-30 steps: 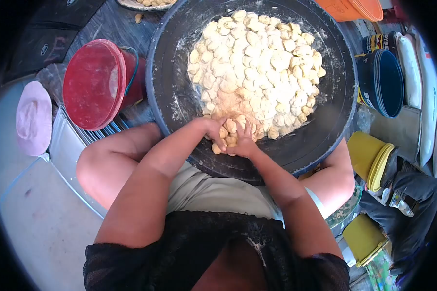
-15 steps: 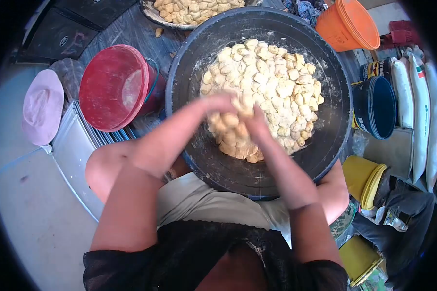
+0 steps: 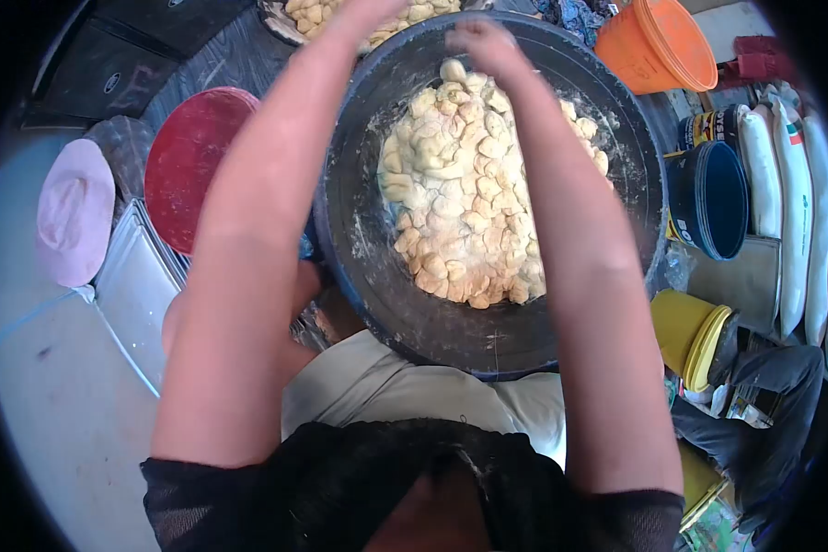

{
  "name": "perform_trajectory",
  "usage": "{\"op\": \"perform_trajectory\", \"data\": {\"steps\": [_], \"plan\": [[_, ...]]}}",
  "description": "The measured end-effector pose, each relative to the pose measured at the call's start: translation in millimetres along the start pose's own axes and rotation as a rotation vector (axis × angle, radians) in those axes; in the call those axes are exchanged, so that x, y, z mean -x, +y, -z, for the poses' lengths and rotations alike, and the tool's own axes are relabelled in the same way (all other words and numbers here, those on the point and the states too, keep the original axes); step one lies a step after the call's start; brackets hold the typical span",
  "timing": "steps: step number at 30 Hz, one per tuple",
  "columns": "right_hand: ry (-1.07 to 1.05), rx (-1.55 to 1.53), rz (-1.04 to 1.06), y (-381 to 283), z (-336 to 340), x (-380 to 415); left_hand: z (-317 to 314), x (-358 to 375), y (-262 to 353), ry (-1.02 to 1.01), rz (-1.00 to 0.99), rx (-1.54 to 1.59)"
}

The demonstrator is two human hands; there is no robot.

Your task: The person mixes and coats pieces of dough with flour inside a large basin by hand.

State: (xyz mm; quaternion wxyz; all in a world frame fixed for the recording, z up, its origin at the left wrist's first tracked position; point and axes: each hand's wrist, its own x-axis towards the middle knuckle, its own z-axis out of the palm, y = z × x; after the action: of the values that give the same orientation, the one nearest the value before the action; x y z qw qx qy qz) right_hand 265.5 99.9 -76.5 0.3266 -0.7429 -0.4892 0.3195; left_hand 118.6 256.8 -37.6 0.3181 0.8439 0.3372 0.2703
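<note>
A wide black basin (image 3: pixel 405 322) sits between my knees and holds a heap of pale dough pieces (image 3: pixel 460 202) dusted with flour. Both my arms stretch forward over it. My right hand (image 3: pixel 480 39) is above the basin's far rim with its fingers curled; what they hold is hidden. One dough piece (image 3: pixel 452 70) lies just below that hand. My left hand (image 3: pixel 366 11) is at the frame's top edge, over a second tray of dough pieces (image 3: pixel 308 13), and it is partly cut off.
A red bucket (image 3: pixel 189 166) stands left of the basin, with stacked metal trays (image 3: pixel 138 285) and a pink cloth (image 3: pixel 74 212) beyond. On the right are an orange bucket (image 3: pixel 658 41), a blue bucket (image 3: pixel 713 189), yellow buckets (image 3: pixel 695 331) and white sacks (image 3: pixel 791 202).
My hands were gathering dough pieces at the near edge of the heap. They rose together, then moved apart and forward to the far rim.
</note>
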Motion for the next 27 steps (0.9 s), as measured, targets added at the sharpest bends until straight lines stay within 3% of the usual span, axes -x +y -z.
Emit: {"op": "perform_trajectory", "data": {"steps": [1,2,3,4,5,7,9,10,11,12,14,15,17,18,20,21,22,23,24,25,27], "plan": [[0.004,0.108,-0.010,37,-26,15,-21,45,12,-0.090,0.169,0.168],[0.062,0.235,-0.198,98,-73,25,-38,78,7,-0.123,0.081,0.271],[-0.107,0.337,-0.309,125,-100,53,-55,109,-2,-0.161,-0.007,0.372],[-0.160,0.409,-0.399,122,-130,94,-70,134,-10,-0.268,0.133,0.304],[-0.174,0.562,-0.207,164,-186,131,-89,157,-22,-0.372,0.272,0.235],[-0.341,0.641,0.028,132,-218,222,-156,216,-90,-0.286,0.380,0.036],[-0.488,0.212,0.153,145,-240,297,-200,299,-132,-0.282,0.734,0.148],[-0.382,0.176,0.331,149,-233,319,-193,317,-102,-0.362,0.687,-0.141],[-0.457,0.054,0.284,148,-210,326,-183,325,-65,-0.435,0.627,-0.428],[-0.531,-0.066,0.238,143,-183,330,-177,323,-49,-0.592,0.780,-0.247],[-0.354,-0.086,-0.083,148,-159,341,-171,319,-34,-0.857,0.967,0.016],[-0.450,0.089,-0.279,144,-148,339,-171,318,-33,-0.969,1.004,0.089],[-0.629,0.447,-0.670,137,-130,329,-167,306,-49,-1.111,0.857,-0.006],[-0.688,0.494,-0.697,137,-135,332,-154,298,-44,-0.854,0.797,-0.132],[-0.525,0.394,-0.657,162,-185,346,-161,307,-78,-0.443,0.911,-0.008],[-0.645,0.221,-0.648,139,-184,334,-180,326,-98,-0.278,0.950,0.018],[-0.753,0.049,-0.629,116,-176,316,-199,349,-111,-0.334,1.110,0.265],[-0.685,-0.216,-0.731,116,-179,311,-209,361,-114,-0.384,1.252,0.521],[-0.613,-0.487,-0.827,118,-184,312,-211,373,-83,-0.386,1.180,0.083],[-0.531,-0.760,-0.906,118,-184,311,-212,387,-74,-0.409,1.190,0.052],[-0.643,-0.776,-0.820,109,-130,296,-189,381,-44,-0.752,1.234,0.214]]}}
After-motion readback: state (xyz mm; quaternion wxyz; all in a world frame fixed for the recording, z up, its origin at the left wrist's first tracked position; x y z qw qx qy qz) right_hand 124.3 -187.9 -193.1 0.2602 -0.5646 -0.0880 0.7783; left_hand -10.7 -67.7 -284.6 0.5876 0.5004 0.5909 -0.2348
